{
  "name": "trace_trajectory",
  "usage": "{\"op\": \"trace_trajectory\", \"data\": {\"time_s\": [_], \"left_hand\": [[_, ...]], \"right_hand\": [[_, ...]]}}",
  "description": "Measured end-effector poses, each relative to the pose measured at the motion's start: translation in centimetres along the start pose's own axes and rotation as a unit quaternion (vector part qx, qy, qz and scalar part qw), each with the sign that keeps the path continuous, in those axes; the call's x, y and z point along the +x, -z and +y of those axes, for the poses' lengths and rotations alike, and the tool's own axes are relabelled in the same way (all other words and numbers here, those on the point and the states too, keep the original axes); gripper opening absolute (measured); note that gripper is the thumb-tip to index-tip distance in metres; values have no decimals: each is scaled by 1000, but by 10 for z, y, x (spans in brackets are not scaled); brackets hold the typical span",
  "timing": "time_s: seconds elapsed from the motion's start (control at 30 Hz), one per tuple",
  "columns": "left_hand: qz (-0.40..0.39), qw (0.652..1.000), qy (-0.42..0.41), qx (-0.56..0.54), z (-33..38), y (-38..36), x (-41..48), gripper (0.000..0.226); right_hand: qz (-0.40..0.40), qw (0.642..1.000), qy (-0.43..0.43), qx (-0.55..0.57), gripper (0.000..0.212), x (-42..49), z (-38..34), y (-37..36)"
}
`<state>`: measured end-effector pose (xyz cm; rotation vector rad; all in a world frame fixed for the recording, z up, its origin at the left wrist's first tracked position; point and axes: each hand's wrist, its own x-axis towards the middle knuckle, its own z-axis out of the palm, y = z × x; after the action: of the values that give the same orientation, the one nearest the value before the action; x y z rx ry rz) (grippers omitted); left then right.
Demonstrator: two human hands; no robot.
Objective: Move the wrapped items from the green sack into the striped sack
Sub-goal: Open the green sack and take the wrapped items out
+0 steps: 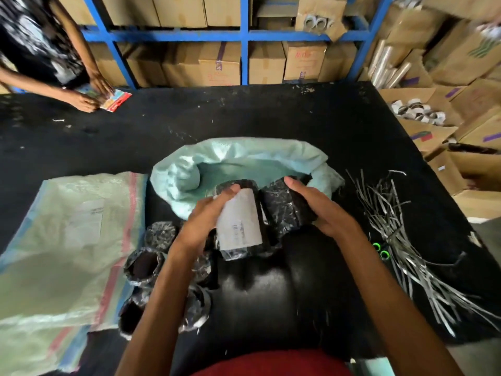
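The green sack (217,161) lies open at the middle of the black table, its mouth toward me. My left hand (206,215) grips a black wrapped roll with a white label (240,221) just in front of that mouth. My right hand (314,207) grips a second black wrapped roll (282,204) beside it. Several more wrapped rolls (151,264) lie on the table under my left forearm. The striped sack (70,240), pale with red and blue stripes, lies flat at the left.
A bundle of silver strips (401,234) sits at the right with two green rings (381,251). Another person's hands (92,96) handle a red packet (116,100) at the far left. Cardboard boxes (222,63) fill blue shelving behind the table and more stand at the right.
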<state>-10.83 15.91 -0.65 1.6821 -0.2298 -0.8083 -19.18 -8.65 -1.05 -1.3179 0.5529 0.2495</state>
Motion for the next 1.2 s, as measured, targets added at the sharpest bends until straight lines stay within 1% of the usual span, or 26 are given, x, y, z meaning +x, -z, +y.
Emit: {"op": "trace_trajectory", "data": {"time_s": [0.1, 0.13, 0.17, 0.2, 0.23, 0.27, 0.33, 0.4, 0.43, 0.5, 0.6, 0.67, 0.77, 0.83, 0.9, 0.93, 0.97, 1.0, 1.07, 1.1, 1.13, 1.2], "left_hand": [[-30, 997, 24, 70, -25, 7, -32, 55], [-43, 993, 36, 105, -35, 6, -40, 49], [-46, 988, 51, 140, -45, 2, -50, 37], [-42, 982, 60, 173, -58, 0, -54, 32], [-32, 977, 56, 203, -68, -4, -57, 36], [-19, 970, 43, 238, -79, -8, -60, 48], [21, 955, 11, 297, -97, -18, -62, 75], [59, 940, -16, 335, -107, -29, -62, 82], [69, 936, -21, 345, -109, -33, -61, 82], [72, 934, -15, 349, -114, -40, -56, 82], [86, 949, 6, 304, -121, -44, -48, 80], [91, 956, 14, 279, -123, -44, -43, 79], [98, 959, 19, 264, -122, -41, -37, 83], [96, 960, 40, 260, -118, -37, -34, 89], [70, 954, 71, 283, -107, -35, -36, 102], [58, 948, 83, 303, -102, -33, -39, 108], [54, 943, 80, 319, -95, -30, -39, 111], [56, 939, 61, 332, -87, -26, -39, 106], [68, 936, -10, 346, -66, -15, -35, 77], [66, 935, -38, 347, -52, -8, -29, 62], [60, 936, -54, 343, -39, -2, -21, 49], [54, 941, -74, 325, -15, 9, 8, 31]], "right_hand": [[-82, 995, -47, -28, 59, -25, 38, 0], [-95, 992, -64, -45, 60, -31, 53, -1], [-97, 990, -75, -70, 60, -36, 71, -4], [-87, 989, -75, -98, 59, -39, 87, -5], [-71, 987, -65, -127, 58, -40, 102, -6], [-52, 985, -51, -155, 59, -42, 118, -7], [-1, 975, -23, -219, 73, -42, 143, -10], [64, 952, 5, -298, 89, -43, 162, -17], [88, 940, 26, -328, 93, -42, 170, -21], [127, 922, 75, -358, 92, -42, 187, -29], [165, 907, 130, -365, 91, -39, 209, -38], [182, 907, 138, -354, 93, -37, 218, -44], [192, 907, 149, -344, 96, -31, 217, -48], [181, 906, 137, -357, 99, -29, 206, -48], [158, 894, 99, -407, 103, -32, 189, -45], [147, 885, 73, -435, 100, -35, 179, -42], [145, 877, 61, -453, 92, -35, 165, -38], [153, 873, 66, -458, 78, -35, 150, -33], [194, 885, 117, -406, 45, -31, 117, -25], [212, 893, 147, -370, 33, -25, 99, -21], [223, 895, 174, -346, 26, -17, 82, -17], [232, 885, 208, -345, 20, 10, 46, -7]]}}
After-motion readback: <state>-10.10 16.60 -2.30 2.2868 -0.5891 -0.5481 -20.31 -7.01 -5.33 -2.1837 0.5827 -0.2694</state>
